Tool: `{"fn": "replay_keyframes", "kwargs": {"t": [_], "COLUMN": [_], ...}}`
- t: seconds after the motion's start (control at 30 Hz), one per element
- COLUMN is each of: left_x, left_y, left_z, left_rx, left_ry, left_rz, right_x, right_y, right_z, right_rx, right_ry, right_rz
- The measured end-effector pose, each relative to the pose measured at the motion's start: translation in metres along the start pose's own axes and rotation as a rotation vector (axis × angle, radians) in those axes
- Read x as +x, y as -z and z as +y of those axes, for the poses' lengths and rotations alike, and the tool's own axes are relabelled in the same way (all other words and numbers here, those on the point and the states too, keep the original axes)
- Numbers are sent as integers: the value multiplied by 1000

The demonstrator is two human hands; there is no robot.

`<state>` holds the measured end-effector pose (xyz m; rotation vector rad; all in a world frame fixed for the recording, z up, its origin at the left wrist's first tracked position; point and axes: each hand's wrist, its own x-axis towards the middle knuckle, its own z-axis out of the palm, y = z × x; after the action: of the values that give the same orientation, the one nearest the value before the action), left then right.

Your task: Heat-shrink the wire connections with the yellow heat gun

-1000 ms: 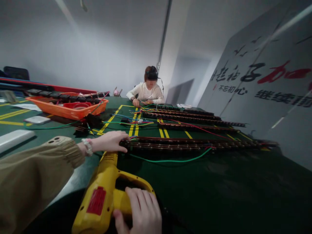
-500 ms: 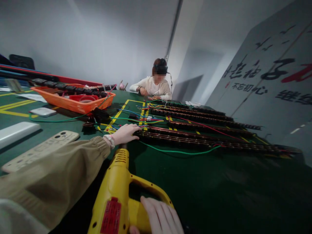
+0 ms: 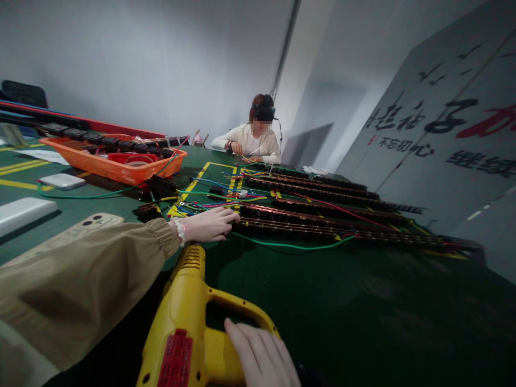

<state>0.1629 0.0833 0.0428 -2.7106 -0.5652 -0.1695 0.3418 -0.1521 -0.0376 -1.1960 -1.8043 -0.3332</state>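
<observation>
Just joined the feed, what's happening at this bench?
A person's right hand grips a yellow power tool, nose aimed at the near strip of copper-coloured parts. Their left hand rests on that strip's end. A green wire runs beside it. Across the table, a co-worker handles wires.

wall banner (image 3: 443,129) | black characters "不忘初心" | "继续"

**One head view, low over the table**

The head camera sits close above the drill (image 3: 189,333), facing 12 o'clock along the green table (image 3: 342,301). A seated person (image 3: 253,141) is far off at 12, a lettered wall (image 3: 443,140) at 2.
</observation>
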Motion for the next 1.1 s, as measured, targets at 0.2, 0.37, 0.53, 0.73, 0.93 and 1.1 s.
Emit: {"fn": "replay_keyframes", "kwargs": {"t": [0.2,0.37,0.53,0.73,0.93,1.1], "left_x": [6,17,18,29,30,25], "left_y": [7,1,1,-5,-11,8], "left_z": [18,26,28,28,27,27], "left_rx": [-58,-160,-185,-195,-166,-262], "left_ry": [-57,11,92,235,241,203], "left_rz": [-23,-98,-105,-127,-115,-152], "right_x": [-2,-2,-6,-6,-4,-5], "right_y": [-2,3,1,0,-1,1], "right_z": [2,2,-2,-4,-3,-1], "right_rx": [41,11,15,37,75,83], "right_ry": [8,52,-16,-20,1,2], "right_rz": [9,-25,87,86,90,83]}}
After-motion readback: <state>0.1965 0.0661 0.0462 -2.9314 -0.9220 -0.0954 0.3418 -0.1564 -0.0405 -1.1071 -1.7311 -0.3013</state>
